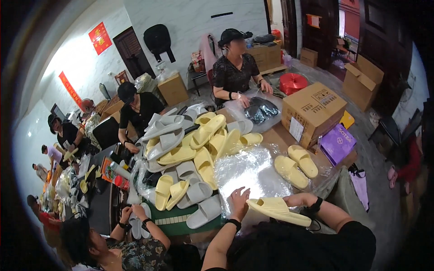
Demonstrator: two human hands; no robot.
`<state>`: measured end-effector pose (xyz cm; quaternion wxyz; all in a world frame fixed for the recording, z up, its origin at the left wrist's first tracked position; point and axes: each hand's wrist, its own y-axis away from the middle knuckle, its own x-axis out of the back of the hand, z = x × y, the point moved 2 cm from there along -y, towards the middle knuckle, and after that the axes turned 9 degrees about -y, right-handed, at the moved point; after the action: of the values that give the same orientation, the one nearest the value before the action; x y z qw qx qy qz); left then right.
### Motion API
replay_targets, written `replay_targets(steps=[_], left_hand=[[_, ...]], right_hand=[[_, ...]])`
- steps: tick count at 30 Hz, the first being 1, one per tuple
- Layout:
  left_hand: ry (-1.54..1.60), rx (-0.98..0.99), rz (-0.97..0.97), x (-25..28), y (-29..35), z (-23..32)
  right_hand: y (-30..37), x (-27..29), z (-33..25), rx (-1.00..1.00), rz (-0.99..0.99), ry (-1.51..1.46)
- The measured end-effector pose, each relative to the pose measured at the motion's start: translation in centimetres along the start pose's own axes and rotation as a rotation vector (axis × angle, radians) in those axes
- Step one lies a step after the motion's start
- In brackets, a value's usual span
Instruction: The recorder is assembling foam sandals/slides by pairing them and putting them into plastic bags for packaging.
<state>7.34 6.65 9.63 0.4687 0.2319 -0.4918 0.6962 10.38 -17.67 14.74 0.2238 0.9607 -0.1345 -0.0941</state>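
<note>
In my right hand [298, 200] I hold a yellow slipper [280, 210], tilted above the near edge of the table. The slipper hides most of that hand's fingers. Beside the slipper's left end is my left hand [238, 202], its fingers apart over the edge of a stack of clear plastic bags [246, 169]. Whether it touches the top bag I cannot tell. A pair of yellow slippers [296, 166] lies on the table to the right of the bags. Left of the bags rises a heap of yellow slippers [204, 167] and grey slippers [204, 212].
A cardboard box [313, 113] and a purple bag [337, 143] stand at the right. Across the table a person [237, 67] handles a bag of dark slippers [262, 109]. At the near left another person's hands [131, 213] hold grey slippers. More people work farther left.
</note>
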Motion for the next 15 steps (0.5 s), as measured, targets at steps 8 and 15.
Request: replay_targets(steps=[8, 15], left_hand=[[0.313, 0.096, 0.116, 0.6, -2.4, 1.8], [0.710, 0.320, -0.032, 0.9, -4.0, 2.2]], right_hand=[[0.1, 0.3, 0.2, -0.066, 0.430, -0.206], [-2.0, 2.7, 6.6, 0.129, 0.391, -0.078]])
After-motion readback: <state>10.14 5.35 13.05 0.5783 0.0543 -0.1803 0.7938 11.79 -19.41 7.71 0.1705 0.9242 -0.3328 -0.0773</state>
